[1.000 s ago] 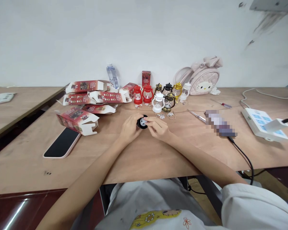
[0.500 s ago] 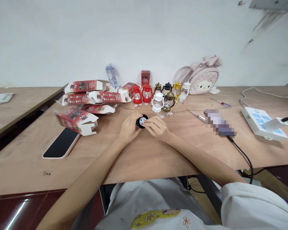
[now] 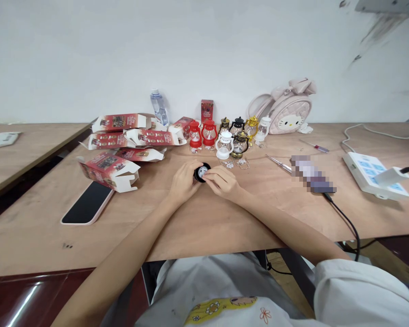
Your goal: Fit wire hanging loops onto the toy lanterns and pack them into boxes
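My left hand (image 3: pixel 184 182) is wrapped round a small black mini lantern (image 3: pixel 199 178), held with its round base toward me just above the table. A white disc with dark marks shows inside the black rim; the rest of the lantern is hidden by my fingers. My right hand (image 3: pixel 224 181) pinches with thumb and fingertips at the disc's right edge, and whatever sits between them is too small to make out. Beyond my hands stand several mini lanterns, among them a white one (image 3: pixel 224 146), a red one (image 3: pixel 209 133) and a bronze one (image 3: pixel 239 146).
Opened red boxes (image 3: pixel 105 168) lie at the left by a pink-cased phone (image 3: pixel 87 204). A water bottle (image 3: pixel 159 108) and a pink bag (image 3: pixel 289 113) stand along the wall. A screwdriver (image 3: pixel 278 164), another phone (image 3: pixel 311 175) and a white power strip (image 3: pixel 373 175) with cables lie at the right.
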`<action>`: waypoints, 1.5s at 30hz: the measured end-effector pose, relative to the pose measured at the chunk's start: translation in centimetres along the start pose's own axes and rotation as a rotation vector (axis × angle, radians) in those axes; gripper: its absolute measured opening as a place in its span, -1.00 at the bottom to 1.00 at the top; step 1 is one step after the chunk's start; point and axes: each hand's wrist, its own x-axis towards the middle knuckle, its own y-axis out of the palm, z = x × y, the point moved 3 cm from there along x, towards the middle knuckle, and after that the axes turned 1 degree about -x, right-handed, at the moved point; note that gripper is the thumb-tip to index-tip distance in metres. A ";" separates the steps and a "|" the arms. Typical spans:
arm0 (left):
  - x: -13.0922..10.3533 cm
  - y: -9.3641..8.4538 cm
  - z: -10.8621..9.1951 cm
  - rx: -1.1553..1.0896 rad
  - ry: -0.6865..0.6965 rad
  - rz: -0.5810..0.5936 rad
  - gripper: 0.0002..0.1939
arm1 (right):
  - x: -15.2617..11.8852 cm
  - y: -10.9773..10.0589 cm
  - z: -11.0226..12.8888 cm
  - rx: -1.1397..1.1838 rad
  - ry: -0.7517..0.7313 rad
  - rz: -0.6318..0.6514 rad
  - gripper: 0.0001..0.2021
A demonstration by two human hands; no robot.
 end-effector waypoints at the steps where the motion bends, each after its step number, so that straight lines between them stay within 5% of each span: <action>1: 0.0 0.0 0.0 -0.004 -0.003 0.003 -0.59 | 0.0 0.0 0.0 -0.005 -0.003 -0.002 -0.89; 6: 0.1 -0.1 0.0 0.029 -0.012 0.022 -0.60 | 0.2 -0.1 0.1 -0.008 0.074 0.035 -0.90; 11: 0.2 -0.3 -0.2 0.048 0.031 -0.004 -0.65 | 0.7 -0.5 -0.2 0.043 0.329 -0.065 -0.83; 15: 0.2 -0.4 -0.2 0.057 0.039 -0.012 -0.68 | 0.3 0.4 -1.2 0.380 0.642 -0.011 -0.55; 20: 0.1 -0.4 -0.5 0.088 0.076 -0.007 -0.74 | -0.8 1.8 -1.8 0.741 0.904 0.060 -0.56; 30: 0.2 -0.1 -1.0 0.131 0.111 0.071 -0.75 | -1.0 2.3 -1.6 0.832 1.045 -0.038 -0.56; 45: -0.1 0.0 -0.2 0.094 -0.016 0.049 -0.82 | -0.9 2.1 -1.1 0.650 0.828 0.101 -0.39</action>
